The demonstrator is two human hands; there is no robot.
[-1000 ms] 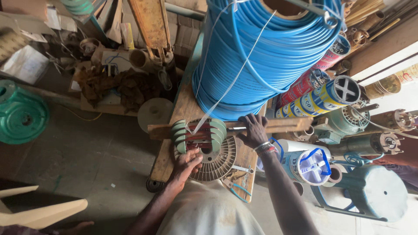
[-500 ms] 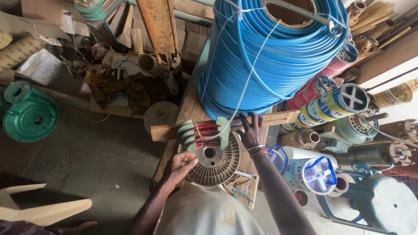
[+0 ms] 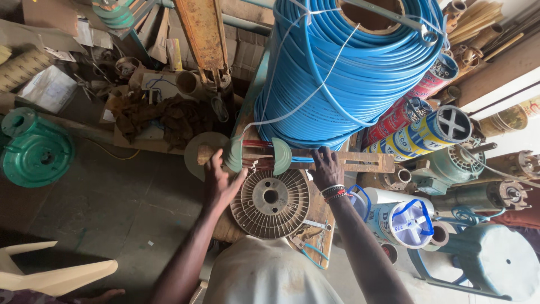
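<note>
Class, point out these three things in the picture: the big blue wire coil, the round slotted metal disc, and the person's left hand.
Blue wire coil (image 3: pixel 360 73), head view, outer windings.
Slotted metal disc (image 3: pixel 271 197), head view, central hub.
Left hand (image 3: pixel 220 183), head view, back of the hand.

Stacked at the right, just beside the blue coil: cylindrical canisters with printed labels, one red and white (image 3: pixel 430 79), another red (image 3: pixel 394 115), one yellow and blue (image 3: pixel 413 138). Nearer, at the right, a white tub with blue print and a blue handle (image 3: pixel 402 222). Far left, a flat white paper-wrapped package (image 3: pixel 48 87). Above it, brown cardboard boxes (image 3: pixel 48 14) with small pale labels. No screens visible.
</note>
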